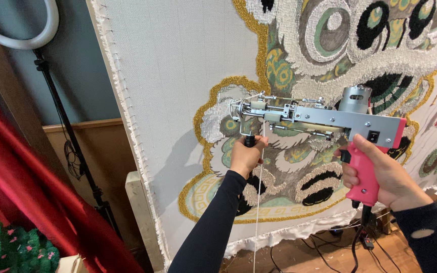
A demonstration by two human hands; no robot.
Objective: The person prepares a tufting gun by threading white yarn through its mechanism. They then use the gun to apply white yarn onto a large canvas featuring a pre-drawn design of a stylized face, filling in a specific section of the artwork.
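Note:
A tufting gun (pixel 324 119) with a silver metal body and a pink handle points left against a stretched white cloth (pixel 178 60). My right hand (pixel 380 174) is shut on the pink grip. The black front handle under the gun's nose sits in my shut left hand (pixel 246 154). A white yarn strand (pixel 257 202) hangs down from the gun's front. The needle end touches a grey-white tufted patch inside a gold outline. The cloth carries a partly tufted lion-like figure (pixel 340 45) in white, grey, green, black and gold.
A wooden frame (pixel 142 217) holds the cloth. A ring light on a black stand (pixel 61 116) is at the left. Red fabric (pixel 21 177) and a green-and-pink tufted piece (pixel 6 250) lie at the lower left. Cables (pixel 330 242) run over the wooden floor.

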